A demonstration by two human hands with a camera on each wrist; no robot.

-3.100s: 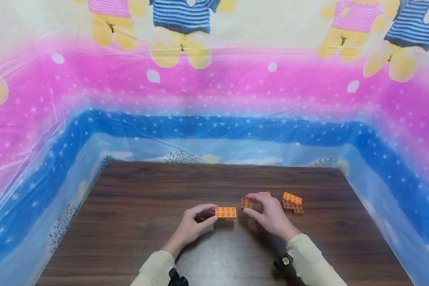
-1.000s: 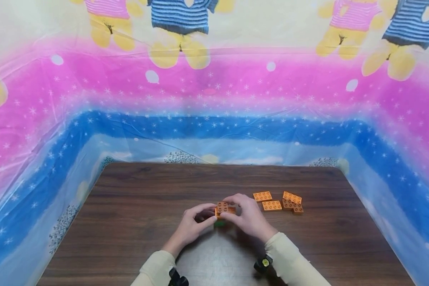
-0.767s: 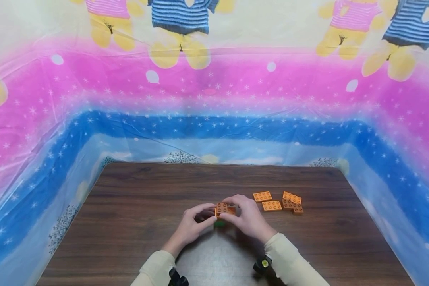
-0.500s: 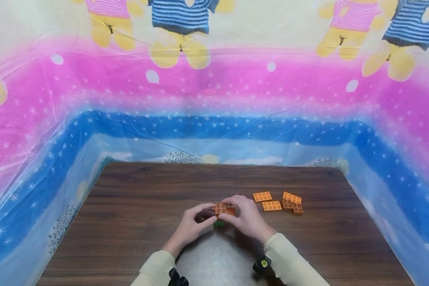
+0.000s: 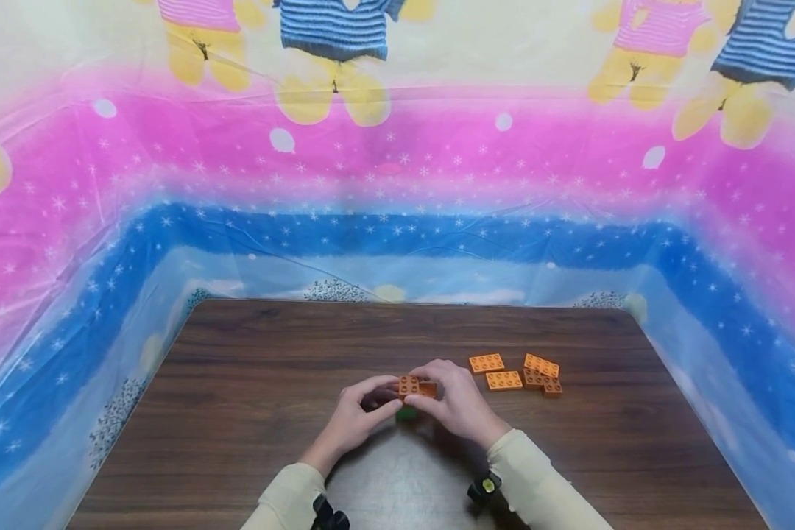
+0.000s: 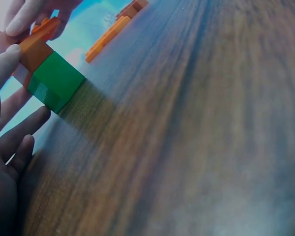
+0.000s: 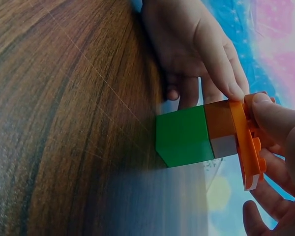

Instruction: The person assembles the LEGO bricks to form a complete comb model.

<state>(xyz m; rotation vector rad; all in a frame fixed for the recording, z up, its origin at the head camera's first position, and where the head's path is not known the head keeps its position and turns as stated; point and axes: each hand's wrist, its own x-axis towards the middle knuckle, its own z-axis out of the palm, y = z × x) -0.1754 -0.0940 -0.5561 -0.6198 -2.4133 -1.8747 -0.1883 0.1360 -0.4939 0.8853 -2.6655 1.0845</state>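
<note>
A small stack stands on the table (image 5: 271, 412) between my hands. At its bottom is a green block (image 7: 184, 137), with a brown brick (image 7: 220, 120) above it. Across that lies a flat orange brick (image 7: 245, 142) with studs, jutting out to the right. On its left end sits a small brown four-stud brick (image 5: 408, 386). My left hand (image 5: 364, 412) pinches the upper part of the stack from the left, thumb and forefinger near the orange brick. My right hand (image 5: 460, 401) pinches the small brown brick from the right. Its far-side fingers are partly hidden in the head view.
Right of the stack lie two flat orange bricks, one farther back (image 5: 486, 364) and one nearer (image 5: 503, 380). Beyond them another orange brick (image 5: 542, 365) rests against brown bricks (image 5: 552, 387). A patterned cloth (image 5: 384, 235) hangs behind the table edge.
My right hand has carried the small brown brick leftward from the table's right onto the stack, and the brick has settled lower on the orange one's left end. My left hand stays put.
</note>
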